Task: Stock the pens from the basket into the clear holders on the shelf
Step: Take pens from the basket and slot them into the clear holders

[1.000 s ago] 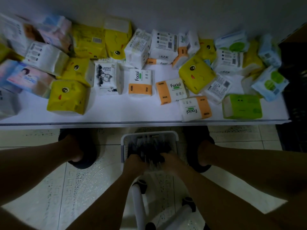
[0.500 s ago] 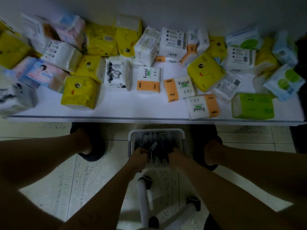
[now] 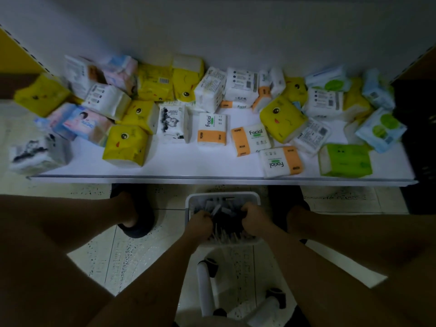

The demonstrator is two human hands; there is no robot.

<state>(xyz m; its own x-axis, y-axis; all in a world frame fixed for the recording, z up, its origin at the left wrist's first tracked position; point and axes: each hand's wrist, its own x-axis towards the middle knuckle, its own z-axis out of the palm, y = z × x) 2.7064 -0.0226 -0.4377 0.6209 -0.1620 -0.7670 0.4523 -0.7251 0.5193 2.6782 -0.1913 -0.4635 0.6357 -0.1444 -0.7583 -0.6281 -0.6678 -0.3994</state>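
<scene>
1. the white basket (image 3: 221, 195) sits below the front edge of the shelf (image 3: 188, 164), between the person's legs.
2. the dark pens (image 3: 227, 217) lie inside this basket.
3. the left hand (image 3: 200, 223) is clenched on some pens, and one pale end sticks out.
4. the right hand (image 3: 253, 219) is curled among the pens; it is too dark to tell if it grasps any.
5. tissue packs (image 3: 212, 129) cover the shelf.

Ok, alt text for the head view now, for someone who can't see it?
Seen from above, a person's left hand and right hand curl around dark pens inside a white basket. Beyond it, a white shelf holds scattered tissue packs; no clear holders show.
</scene>
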